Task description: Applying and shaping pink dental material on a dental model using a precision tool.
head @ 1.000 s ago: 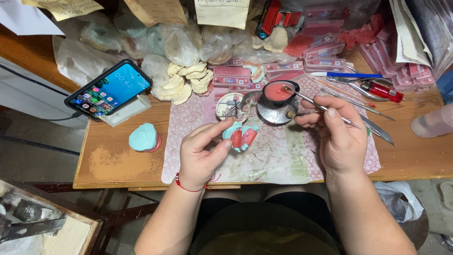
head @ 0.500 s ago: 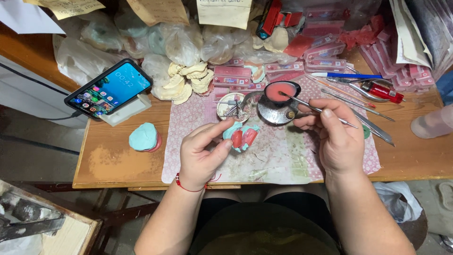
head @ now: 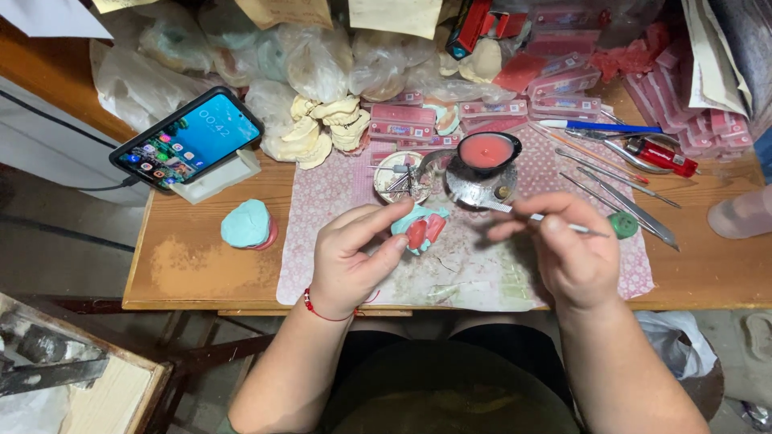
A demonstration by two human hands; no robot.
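Where bags crowd, a wooden table [head: 201, 277] (patterned mat [head: 474, 273]) stands.

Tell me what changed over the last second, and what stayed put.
The right hand drew its thin metal tool back from the red wax bowl toward the person, its tip now just below the bowl. The left hand kept holding the teal-and-red dental model in place. The phone and teal lump stayed put.

A phone [head: 186, 138] stands left of the mat [head: 482, 273], tools [head: 619, 201] lying at its right.
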